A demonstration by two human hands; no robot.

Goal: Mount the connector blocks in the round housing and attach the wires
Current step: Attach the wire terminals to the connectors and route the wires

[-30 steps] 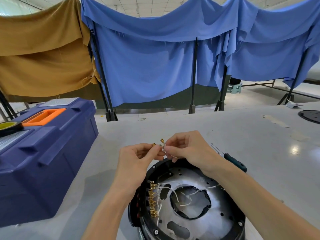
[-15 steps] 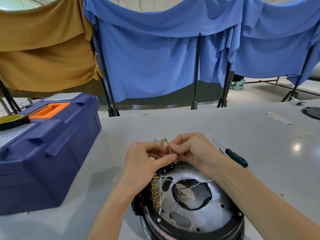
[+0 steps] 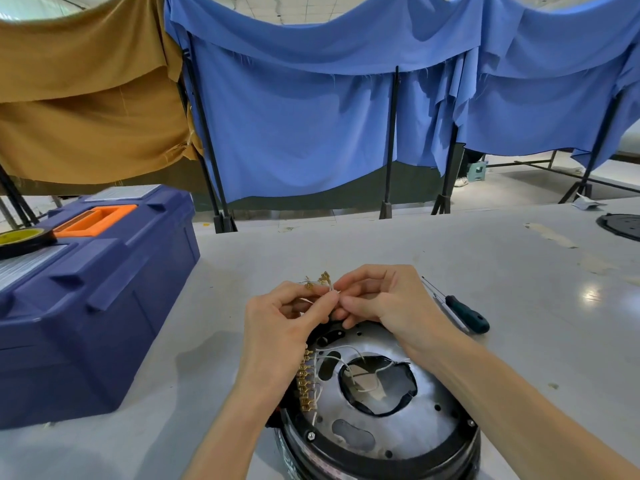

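The round housing (image 3: 325, 452) lies on the grey table (image 3: 519, 289) at the bottom middle of the view. Its near rim is cut off by the picture's edge, and its far rim is hidden under the two hands. One shiny metal plate (image 3: 422, 427) covers its top. Thin white wires (image 3: 372, 389) come up through the plate's large middle hole; what is below them is dark and cannot be made out. A row of brass terminals (image 3: 306, 379) runs along the left rim, partly covered by the left wrist and too small to count.

Just above the far rim, the left hand (image 3: 280, 327) and right hand (image 3: 384, 303) meet fingertip to fingertip. Each pinches a loose white wire bundle (image 3: 329, 289), from which at least two brass ends (image 3: 324, 278) stick up.

One screwdriver (image 3: 464, 315) lies just right of the right hand, its tip partly hidden by the wrist. One blue toolbox (image 3: 86, 306) stands to the left with its lid closed, so its contents are unseen. One roll of tape (image 3: 22, 237) sits on top, cut off at the edge. A dark disc (image 3: 623, 225) lies far right, also cut off.
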